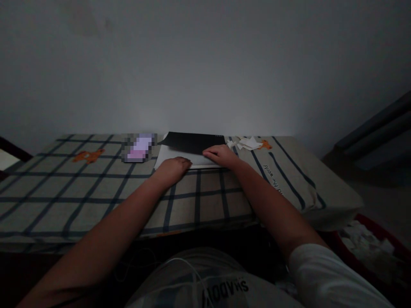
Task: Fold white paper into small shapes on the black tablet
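A notebook or pad with a black cover (194, 141) and white pages (170, 155) lies on the cloth-covered table in front of me. The cover slants over the pages, its left side raised and curled. Flat on the near left part of the white page rests my left hand (175, 168), fingers stretched out. My right hand (223, 155) is at the near right edge of the black cover, with its fingers closed along that edge; the thumb's grip is partly hidden.
A pixelated phone-like object (140, 148) lies left of the notebook. Torn white paper scraps (248, 143) are to its right. The checked tablecloth (105, 184) reaches the grey wall (205, 64). A red bin (374, 226) with crumpled paper stands below right.
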